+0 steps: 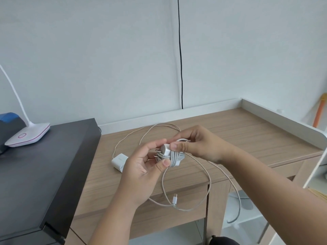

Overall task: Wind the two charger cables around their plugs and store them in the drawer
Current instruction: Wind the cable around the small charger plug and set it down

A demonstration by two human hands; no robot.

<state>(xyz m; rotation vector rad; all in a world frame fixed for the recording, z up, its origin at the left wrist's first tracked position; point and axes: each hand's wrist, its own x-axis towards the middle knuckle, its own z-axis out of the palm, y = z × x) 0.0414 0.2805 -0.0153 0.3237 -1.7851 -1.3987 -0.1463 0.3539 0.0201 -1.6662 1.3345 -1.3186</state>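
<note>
Fingers of both hands are clamping one white charger plug (165,149) above the wooden desk (247,137). Left hand (141,165) is holding it from the left side, thumb pressing on the wound turns at the near edge, fingertips curling over the far top; the two metal prongs are pointing left into the palm. Right hand (196,146) is pinching the cable (177,156) at the top of the plug, thumb lying on the plug's upper face, other fingers curling round a loop of cable at the far side. Several grey-white turns are sitting tight around the plug body. Loose remainder of this cable is hanging down in a loop over the desk's near edge, ending in a small connector (174,198) dangling in front of the drawer (141,207), which is sitting closed.

Second plug (118,160) is lying on the desk just left of the left hand, its cable (139,133) trailing unwound in loops toward the far side.

Left: a black cabinet (53,165) with a white desk lamp (28,135) standing on it. Black cord (180,55) is hanging down the far wall.
</note>
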